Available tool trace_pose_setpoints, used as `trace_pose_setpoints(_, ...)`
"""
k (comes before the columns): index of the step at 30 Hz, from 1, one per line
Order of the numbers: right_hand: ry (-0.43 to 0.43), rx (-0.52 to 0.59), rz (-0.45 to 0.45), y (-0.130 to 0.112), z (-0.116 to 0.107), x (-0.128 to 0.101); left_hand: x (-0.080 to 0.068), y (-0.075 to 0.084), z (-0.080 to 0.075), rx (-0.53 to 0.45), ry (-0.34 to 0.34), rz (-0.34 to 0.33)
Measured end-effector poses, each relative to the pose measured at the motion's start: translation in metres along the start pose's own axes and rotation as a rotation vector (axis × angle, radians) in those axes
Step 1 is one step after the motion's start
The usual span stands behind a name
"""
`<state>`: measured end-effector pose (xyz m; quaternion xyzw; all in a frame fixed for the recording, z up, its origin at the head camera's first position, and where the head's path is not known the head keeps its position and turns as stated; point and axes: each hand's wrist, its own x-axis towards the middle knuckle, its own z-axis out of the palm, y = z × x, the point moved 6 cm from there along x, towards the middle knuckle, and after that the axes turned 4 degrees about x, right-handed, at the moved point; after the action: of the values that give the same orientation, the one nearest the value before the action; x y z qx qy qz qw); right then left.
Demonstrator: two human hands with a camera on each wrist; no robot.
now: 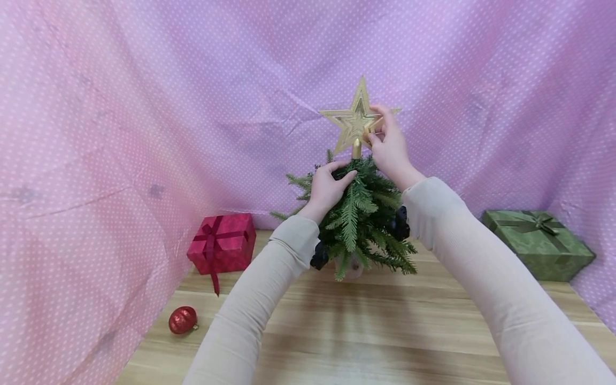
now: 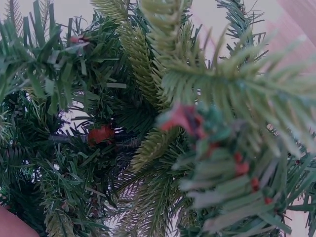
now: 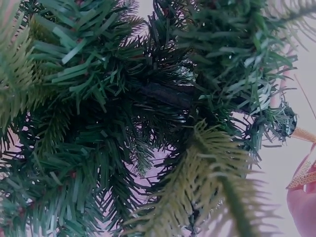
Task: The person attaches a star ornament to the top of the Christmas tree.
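Both beige-sleeved arms reach forward toward twelve o'clock, the left hand (image 1: 329, 188) lower at about eleven with fingers curled in a grip, the right hand (image 1: 389, 143) raised higher at one o'clock, fingertips pinching.

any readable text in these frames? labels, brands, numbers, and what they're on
None readable in any view.
Red gift box: ribbon only, no label.
Green gift box: bow, faint pattern, no words.
Gold star, pinched by the right hand: plain ridges.
Red bauble: glitter, no print.
Tree, top held by the left hand: no tag.
Backdrop: white dots only.
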<state>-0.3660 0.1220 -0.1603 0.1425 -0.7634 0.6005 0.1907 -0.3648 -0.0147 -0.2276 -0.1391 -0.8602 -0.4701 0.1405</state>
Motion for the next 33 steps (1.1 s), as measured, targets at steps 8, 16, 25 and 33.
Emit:
trace_pose_setpoints(8, 0.006, -0.013, 0.01, 0.0021, 0.0003, -0.0007, -0.0007, 0.0006, -0.0002, 0.008, 0.002, 0.005)
trace_pose_setpoints(16, -0.013, -0.017, 0.021, 0.0066, 0.0014, -0.0013, -0.0025, 0.0023, -0.0003, 0.011, 0.004, 0.01)
trace_pose_setpoints(25, -0.024, -0.065, 0.006, 0.0059, -0.0002, -0.0023, -0.0012, 0.002, 0.0008, 0.008, 0.002, 0.011)
trace_pose_setpoints(33, -0.028, -0.082, 0.003, 0.0066, 0.001, -0.0014, -0.0008, 0.0009, 0.0004, -0.001, 0.001, 0.018)
